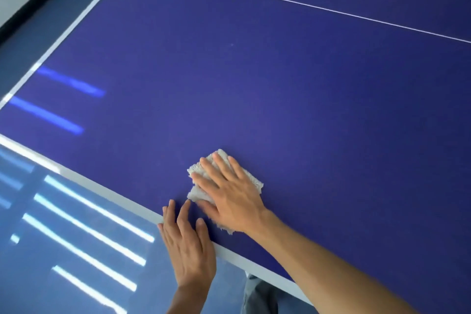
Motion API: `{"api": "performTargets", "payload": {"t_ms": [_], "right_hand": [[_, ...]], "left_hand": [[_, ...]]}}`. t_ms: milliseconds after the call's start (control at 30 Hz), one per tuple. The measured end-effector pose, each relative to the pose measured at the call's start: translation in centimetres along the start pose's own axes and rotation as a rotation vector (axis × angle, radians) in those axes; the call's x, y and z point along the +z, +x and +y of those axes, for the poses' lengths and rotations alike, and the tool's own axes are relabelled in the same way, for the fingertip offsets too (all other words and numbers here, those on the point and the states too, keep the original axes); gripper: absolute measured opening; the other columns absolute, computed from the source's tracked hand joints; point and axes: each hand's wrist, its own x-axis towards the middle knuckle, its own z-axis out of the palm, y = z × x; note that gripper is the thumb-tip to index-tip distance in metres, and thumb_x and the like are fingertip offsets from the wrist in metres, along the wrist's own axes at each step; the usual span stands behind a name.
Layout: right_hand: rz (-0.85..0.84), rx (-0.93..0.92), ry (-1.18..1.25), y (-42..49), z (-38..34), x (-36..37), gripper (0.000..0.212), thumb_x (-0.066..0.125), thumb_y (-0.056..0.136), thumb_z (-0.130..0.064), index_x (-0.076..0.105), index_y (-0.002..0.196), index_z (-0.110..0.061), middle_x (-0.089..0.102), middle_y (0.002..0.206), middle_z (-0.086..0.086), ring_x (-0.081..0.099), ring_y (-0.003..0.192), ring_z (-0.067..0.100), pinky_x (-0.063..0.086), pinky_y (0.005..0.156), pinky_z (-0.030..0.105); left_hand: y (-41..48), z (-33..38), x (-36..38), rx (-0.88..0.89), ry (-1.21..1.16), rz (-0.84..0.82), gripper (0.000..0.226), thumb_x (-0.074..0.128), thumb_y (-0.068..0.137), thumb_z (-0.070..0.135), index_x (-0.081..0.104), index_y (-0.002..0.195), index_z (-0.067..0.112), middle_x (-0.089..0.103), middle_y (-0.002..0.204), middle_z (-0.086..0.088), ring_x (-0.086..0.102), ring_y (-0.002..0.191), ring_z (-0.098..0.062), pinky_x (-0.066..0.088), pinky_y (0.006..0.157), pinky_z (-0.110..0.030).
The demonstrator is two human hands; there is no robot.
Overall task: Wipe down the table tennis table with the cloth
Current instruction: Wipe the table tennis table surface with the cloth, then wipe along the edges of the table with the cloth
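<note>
So the person's right grip (230, 197) is laid flat on the cloth (251, 181), fingers straight and spread, pressing it down rather than curling round it. The cloth is a whitish, frayed, folded rag sitting on the blue counter (280, 97), pretty close to the near edge, with bits of it poking out around the palm. The left grip (190, 250) is flat too, fingers straight, resting across the white edge stripe (114, 194) just beside the cloth, holding nothing. A thin white line (305, 5) crosses the far part of the counter. The glossy floor (76, 237) down left is throwing back bright light streaks.
</note>
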Motion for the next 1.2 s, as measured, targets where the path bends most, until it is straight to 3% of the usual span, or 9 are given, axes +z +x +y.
{"api": "performTargets", "payload": {"t_ms": [300, 500, 600, 667, 800, 900, 967, 1067, 1200], "right_hand": [[0.040, 0.353, 0.011, -24.1, 5.2, 0.6, 0.063, 0.034, 0.107, -0.059, 0.029, 0.164, -0.032, 0.021, 0.173, 0.002, 0.014, 0.161, 0.030, 0.023, 0.125, 0.056], [0.063, 0.574, -0.065, -41.9, 11.5, 0.0, 0.059, 0.038, 0.107, -0.052, 0.039, 0.160, -0.028, 0.031, 0.170, 0.004, 0.024, 0.158, 0.033, 0.023, 0.123, 0.055], [0.051, 0.717, -0.066, -48.6, 14.6, -1.5, 0.058, 0.035, 0.106, -0.048, 0.047, 0.156, -0.023, 0.039, 0.165, 0.008, 0.036, 0.153, 0.036, 0.032, 0.121, 0.056], [-0.002, 0.799, -0.035, -51.3, 15.8, -2.9, 0.055, 0.044, 0.106, -0.043, 0.048, 0.156, -0.021, 0.041, 0.164, 0.010, 0.038, 0.151, 0.038, 0.040, 0.119, 0.055], [-0.117, 0.740, 0.128, -53.0, 16.6, -5.2, 0.075, 0.064, 0.102, -0.021, 0.022, 0.164, -0.021, 0.016, 0.172, 0.007, 0.014, 0.159, 0.035, 0.029, 0.123, 0.048], [0.048, 0.772, 0.327, -53.4, 16.2, -8.2, 0.048, 0.050, 0.109, -0.028, 0.038, 0.156, -0.026, 0.041, 0.158, -0.002, 0.041, 0.143, 0.022, 0.043, 0.112, 0.040], [0.273, 0.890, 0.709, -54.3, 15.6, -11.2, 0.032, 0.042, 0.112, -0.033, 0.055, 0.141, -0.030, 0.059, 0.132, -0.004, 0.062, 0.113, 0.013, 0.051, 0.099, 0.036], [0.635, 1.009, 1.173, -57.3, 14.9, -15.6, 0.019, 0.046, 0.110, -0.035, 0.062, 0.103, -0.028, 0.066, 0.098, -0.004, 0.066, 0.087, 0.007, 0.054, 0.082, 0.032], [0.813, 0.946, 1.476, -63.4, 13.8, -21.1, 0.031, 0.045, 0.106, -0.053, 0.071, 0.107, -0.036, 0.076, 0.105, -0.007, 0.073, 0.101, 0.008, 0.056, 0.085, 0.023]], "left_hand": [[-12.4, 6.4, 3.8, 0.119, 0.136, -0.194, 0.059, 0.034, 0.097, 0.034, 0.052, 0.147, 0.009, 0.027, 0.166, -0.018, 0.018, 0.157, -0.037, 0.012, 0.128, -0.054], [-24.6, 12.0, 9.4, 0.292, 0.192, -0.358, 0.056, 0.042, 0.096, 0.029, 0.052, 0.148, 0.012, 0.025, 0.167, -0.014, 0.016, 0.158, -0.033, 0.004, 0.129, -0.046], [-31.5, 15.3, 11.8, 0.382, 0.188, -0.433, 0.053, 0.041, 0.098, 0.029, 0.051, 0.148, 0.014, 0.023, 0.168, -0.011, 0.013, 0.159, -0.029, 0.002, 0.128, -0.044], [-35.6, 17.3, 12.8, 0.419, 0.149, -0.468, 0.049, 0.045, 0.100, 0.024, 0.051, 0.147, 0.014, 0.023, 0.168, -0.011, 0.013, 0.158, -0.029, 0.009, 0.128, -0.048], [-41.8, 21.0, 12.6, 0.458, 0.078, -0.477, 0.047, 0.065, 0.097, 0.007, 0.056, 0.143, 0.015, 0.033, 0.163, -0.008, 0.024, 0.155, -0.028, 0.034, 0.118, -0.055], [-44.1, 24.1, 11.2, 0.451, 0.011, -0.496, 0.047, 0.060, 0.101, 0.012, 0.051, 0.144, 0.027, 0.032, 0.158, 0.011, 0.017, 0.152, -0.004, 0.033, 0.120, -0.045], [-44.4, 26.8, 10.3, 0.415, -0.069, -0.500, 0.046, 0.054, 0.103, 0.017, 0.044, 0.140, 0.042, 0.034, 0.151, 0.023, 0.017, 0.146, 0.012, 0.032, 0.117, -0.035], [-44.3, 31.8, 9.1, 0.268, -0.243, -0.522, 0.030, 0.047, 0.105, 0.029, 0.052, 0.122, 0.053, 0.048, 0.132, 0.034, 0.045, 0.131, 0.005, 0.041, 0.101, -0.022], [-44.7, 38.3, 8.0, 0.186, -0.477, -0.675, 0.023, 0.050, 0.107, 0.029, 0.070, 0.113, 0.038, 0.071, 0.115, 0.018, 0.066, 0.112, -0.005, 0.050, 0.093, -0.028]]}}
